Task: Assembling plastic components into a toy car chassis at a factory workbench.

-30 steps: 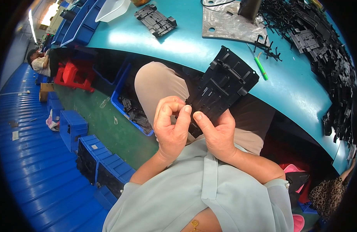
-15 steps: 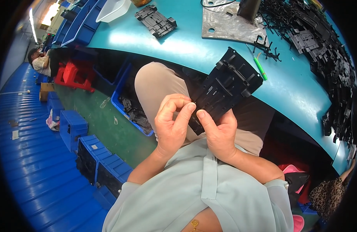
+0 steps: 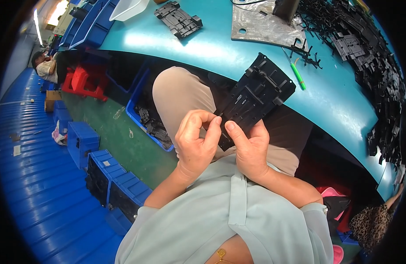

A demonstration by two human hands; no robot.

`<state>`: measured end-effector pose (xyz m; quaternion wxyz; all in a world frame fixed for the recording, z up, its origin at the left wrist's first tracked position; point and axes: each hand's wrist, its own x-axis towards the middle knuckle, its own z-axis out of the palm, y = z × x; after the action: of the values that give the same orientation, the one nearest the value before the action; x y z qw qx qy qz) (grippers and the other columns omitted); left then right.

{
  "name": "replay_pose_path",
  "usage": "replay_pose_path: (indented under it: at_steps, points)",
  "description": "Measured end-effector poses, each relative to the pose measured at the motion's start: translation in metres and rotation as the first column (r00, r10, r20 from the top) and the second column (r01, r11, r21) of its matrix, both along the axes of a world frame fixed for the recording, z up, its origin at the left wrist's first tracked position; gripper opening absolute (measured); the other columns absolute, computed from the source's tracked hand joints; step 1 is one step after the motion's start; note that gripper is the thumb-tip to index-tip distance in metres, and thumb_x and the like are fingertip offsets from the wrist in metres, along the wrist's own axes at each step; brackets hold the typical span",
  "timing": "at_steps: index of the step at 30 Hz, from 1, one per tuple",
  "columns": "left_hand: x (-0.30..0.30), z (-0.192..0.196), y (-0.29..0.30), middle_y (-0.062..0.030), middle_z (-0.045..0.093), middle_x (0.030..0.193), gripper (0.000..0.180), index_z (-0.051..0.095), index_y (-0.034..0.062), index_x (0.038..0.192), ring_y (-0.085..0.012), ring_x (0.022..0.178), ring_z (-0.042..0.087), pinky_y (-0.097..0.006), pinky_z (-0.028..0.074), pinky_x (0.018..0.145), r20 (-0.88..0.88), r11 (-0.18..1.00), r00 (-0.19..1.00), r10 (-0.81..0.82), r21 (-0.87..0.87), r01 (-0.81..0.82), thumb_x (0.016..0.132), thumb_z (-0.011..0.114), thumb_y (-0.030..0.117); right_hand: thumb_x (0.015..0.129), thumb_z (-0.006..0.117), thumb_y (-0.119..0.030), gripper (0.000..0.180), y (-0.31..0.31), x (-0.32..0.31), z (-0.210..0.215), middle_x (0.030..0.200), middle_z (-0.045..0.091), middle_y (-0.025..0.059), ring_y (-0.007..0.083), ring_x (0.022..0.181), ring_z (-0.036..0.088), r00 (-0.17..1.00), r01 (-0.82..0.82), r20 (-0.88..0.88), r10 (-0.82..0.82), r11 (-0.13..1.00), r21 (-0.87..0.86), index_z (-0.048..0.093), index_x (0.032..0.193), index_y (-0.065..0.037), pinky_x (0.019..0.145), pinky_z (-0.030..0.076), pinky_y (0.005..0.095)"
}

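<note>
Over my lap, in front of the table edge, I hold a flat black plastic car chassis (image 3: 255,90), tilted with its far end up and to the right. My right hand (image 3: 251,147) grips its near end, thumb on top and fingers underneath. My left hand (image 3: 196,136) is closed in a pinch at the chassis's near left edge; whether a small piece sits between those fingertips is hidden. Past the chassis lies a green-handled pick tool (image 3: 297,75) on the table. Another black chassis (image 3: 178,20) rests farther off to the left.
The teal table (image 3: 203,53) carries a metal plate with a post (image 3: 255,26), a heap of black plastic parts (image 3: 370,66) at right and a white tray (image 3: 129,8). Blue crates (image 3: 83,145) and a red stool (image 3: 86,81) stand at left. Other people sit farther off.
The chassis has tilted and shifted slightly to the left and toward me. Both hands keep nearly the same hold. The view has shifted a little.
</note>
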<state>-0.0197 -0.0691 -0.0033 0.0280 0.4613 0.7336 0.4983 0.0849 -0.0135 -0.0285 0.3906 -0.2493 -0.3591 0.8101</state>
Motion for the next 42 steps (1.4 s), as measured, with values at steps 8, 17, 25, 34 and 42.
replay_pose_path:
  at_steps: [8,17,25,34,42]
  points:
    - [0.004,-0.002,-0.001,-0.0057,0.058,0.069,0.012,0.056,-0.0003,0.076,-0.0096,0.053,0.05,-0.024,0.042,0.047,0.128,1.0,0.992,0.003,-0.023,0.0,0.076,0.066,-0.005,0.089,0.057,0.001,0.026,0.001,0.001,0.0,0.104,0.058,0.0028,0.0083,0.093,0.055,1.0,-0.001,-0.01,0.002,0.998,0.061,0.05,0.114,-0.001,0.083,0.047,0.0254]
    - [0.004,-0.006,-0.008,-0.0016,0.058,0.07,0.011,0.055,-0.0006,0.077,-0.0037,0.056,0.049,-0.02,0.041,0.049,0.417,0.998,0.909,0.018,-0.065,0.01,0.078,0.066,-0.003,0.089,0.056,0.001,0.024,0.0,0.002,0.002,0.102,0.058,0.0024,0.008,0.092,0.055,1.0,-0.025,-0.009,0.025,1.0,0.001,0.051,0.112,-0.002,0.08,0.048,0.0247]
    - [0.005,-0.001,-0.008,-0.0017,0.059,0.07,0.011,0.055,-0.0006,0.076,-0.0036,0.056,0.05,-0.02,0.042,0.049,0.382,0.994,0.923,0.053,-0.106,-0.013,0.077,0.066,-0.003,0.089,0.056,0.001,0.023,0.0,0.001,0.002,0.101,0.058,0.0023,0.0078,0.091,0.055,1.0,-0.018,-0.003,0.018,1.0,0.003,0.051,0.111,-0.002,0.08,0.048,0.0247]
    - [0.001,-0.007,-0.003,-0.0037,0.059,0.07,0.013,0.055,-0.0001,0.076,-0.0063,0.054,0.05,-0.022,0.044,0.049,0.184,0.996,0.983,-0.025,0.084,0.01,0.074,0.067,-0.006,0.088,0.058,0.0,0.026,0.003,0.0,0.002,0.103,0.059,0.0028,0.0084,0.091,0.055,0.999,-0.028,0.021,0.027,0.997,0.074,0.051,0.113,-0.001,0.082,0.047,0.0251]
    - [0.005,-0.004,-0.003,-0.0025,0.059,0.071,0.012,0.055,0.0,0.074,-0.0052,0.057,0.05,-0.021,0.043,0.05,0.383,1.0,0.924,0.006,-0.029,0.006,0.075,0.067,-0.004,0.088,0.058,0.0,0.028,0.004,0.004,-0.007,0.104,0.059,0.0027,0.0085,0.094,0.055,0.998,-0.046,-0.029,0.047,0.998,0.043,0.05,0.115,-0.001,0.084,0.046,0.0256]
